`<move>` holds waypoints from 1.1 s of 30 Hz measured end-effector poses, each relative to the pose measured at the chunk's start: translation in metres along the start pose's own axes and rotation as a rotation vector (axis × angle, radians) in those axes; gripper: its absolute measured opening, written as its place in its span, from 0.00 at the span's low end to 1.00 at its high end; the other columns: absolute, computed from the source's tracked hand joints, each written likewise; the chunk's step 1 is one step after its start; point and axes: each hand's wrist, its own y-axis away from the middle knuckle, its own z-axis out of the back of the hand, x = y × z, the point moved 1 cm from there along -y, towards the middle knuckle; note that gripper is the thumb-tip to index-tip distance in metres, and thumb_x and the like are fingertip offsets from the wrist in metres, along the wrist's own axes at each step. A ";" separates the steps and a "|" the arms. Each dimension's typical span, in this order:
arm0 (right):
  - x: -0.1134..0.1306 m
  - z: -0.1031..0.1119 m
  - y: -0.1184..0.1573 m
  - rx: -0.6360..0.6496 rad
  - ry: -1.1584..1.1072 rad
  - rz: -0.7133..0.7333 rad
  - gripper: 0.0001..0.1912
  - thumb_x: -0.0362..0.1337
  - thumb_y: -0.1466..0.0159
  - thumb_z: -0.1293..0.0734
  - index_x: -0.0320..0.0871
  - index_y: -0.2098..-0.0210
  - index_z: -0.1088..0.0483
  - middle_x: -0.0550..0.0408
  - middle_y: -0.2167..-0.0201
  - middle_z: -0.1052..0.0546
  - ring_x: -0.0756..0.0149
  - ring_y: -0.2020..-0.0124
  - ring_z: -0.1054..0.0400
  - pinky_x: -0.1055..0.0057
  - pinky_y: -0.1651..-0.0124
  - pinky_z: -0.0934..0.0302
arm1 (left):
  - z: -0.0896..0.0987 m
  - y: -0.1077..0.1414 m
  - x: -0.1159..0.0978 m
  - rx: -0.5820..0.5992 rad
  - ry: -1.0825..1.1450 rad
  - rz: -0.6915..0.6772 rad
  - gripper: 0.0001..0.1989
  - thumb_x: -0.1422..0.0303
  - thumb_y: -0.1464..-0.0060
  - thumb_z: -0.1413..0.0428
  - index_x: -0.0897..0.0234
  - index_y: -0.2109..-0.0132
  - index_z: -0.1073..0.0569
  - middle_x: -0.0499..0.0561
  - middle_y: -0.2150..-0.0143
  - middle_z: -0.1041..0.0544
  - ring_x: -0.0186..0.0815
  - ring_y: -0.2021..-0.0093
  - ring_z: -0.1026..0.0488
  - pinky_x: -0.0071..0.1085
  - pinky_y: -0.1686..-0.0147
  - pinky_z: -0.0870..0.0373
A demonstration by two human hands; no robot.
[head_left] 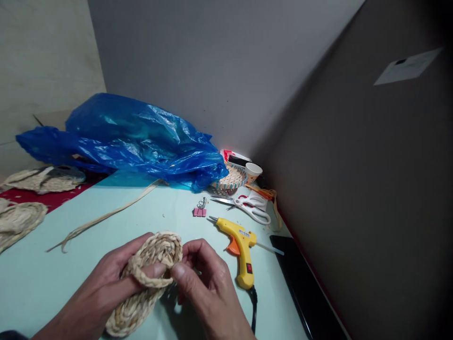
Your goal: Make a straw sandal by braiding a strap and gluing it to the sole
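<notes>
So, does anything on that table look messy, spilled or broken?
I see nothing spilled or broken. Two untidy things: a long straw strip lies loose on the table, apart from the woven piece in the left hand, and the blue plastic bag behind is crumpled, partly hiding a basket.

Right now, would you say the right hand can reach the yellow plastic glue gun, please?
Probably yes: nothing shows between the right hand and glue gun, though that hand must first release the beige braided straw slipper.
</notes>
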 end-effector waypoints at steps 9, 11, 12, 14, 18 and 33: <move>-0.007 -0.005 -0.002 -0.003 -0.156 -0.019 0.25 0.57 0.41 0.24 0.42 0.65 0.31 0.61 0.75 0.31 0.74 0.77 0.39 0.77 0.74 0.41 | -0.011 0.005 -0.006 0.043 0.026 0.054 0.25 0.52 0.63 0.26 0.54 0.57 0.17 0.47 0.71 0.19 0.42 0.70 0.22 0.32 0.66 0.23; -0.007 -0.006 -0.003 0.002 -0.182 -0.019 0.25 0.56 0.41 0.24 0.42 0.66 0.32 0.61 0.77 0.30 0.75 0.79 0.39 0.78 0.75 0.42 | -0.011 0.004 -0.005 0.085 0.040 0.050 0.24 0.52 0.62 0.27 0.55 0.57 0.17 0.48 0.71 0.18 0.43 0.70 0.20 0.32 0.67 0.22; -0.006 -0.006 -0.003 0.008 -0.181 -0.020 0.24 0.56 0.41 0.24 0.42 0.66 0.32 0.61 0.77 0.30 0.75 0.79 0.39 0.78 0.75 0.42 | -0.010 0.004 -0.005 0.100 0.049 0.047 0.23 0.52 0.61 0.27 0.55 0.57 0.17 0.49 0.71 0.17 0.43 0.70 0.20 0.32 0.67 0.22; -0.003 -0.005 -0.003 0.031 -0.156 -0.020 0.24 0.56 0.39 0.25 0.41 0.65 0.31 0.60 0.77 0.29 0.74 0.78 0.37 0.77 0.73 0.41 | -0.007 0.003 -0.001 0.124 0.067 0.038 0.21 0.54 0.58 0.27 0.55 0.57 0.16 0.49 0.71 0.17 0.43 0.70 0.20 0.33 0.67 0.21; 0.007 0.000 0.004 0.004 0.081 0.029 0.20 0.55 0.30 0.35 0.42 0.61 0.29 0.56 0.71 0.26 0.69 0.72 0.33 0.73 0.66 0.38 | 0.004 -0.003 0.007 0.130 0.080 0.016 0.19 0.57 0.53 0.29 0.52 0.52 0.17 0.49 0.64 0.15 0.46 0.62 0.18 0.35 0.60 0.20; 0.025 0.000 0.012 -0.032 1.026 0.885 0.11 0.36 0.29 0.35 0.44 0.50 0.25 0.49 0.61 0.27 0.59 0.62 0.37 0.63 0.58 0.39 | 0.005 0.001 0.003 -0.034 0.064 0.080 0.23 0.59 0.63 0.25 0.55 0.57 0.16 0.46 0.66 0.16 0.41 0.65 0.21 0.31 0.64 0.21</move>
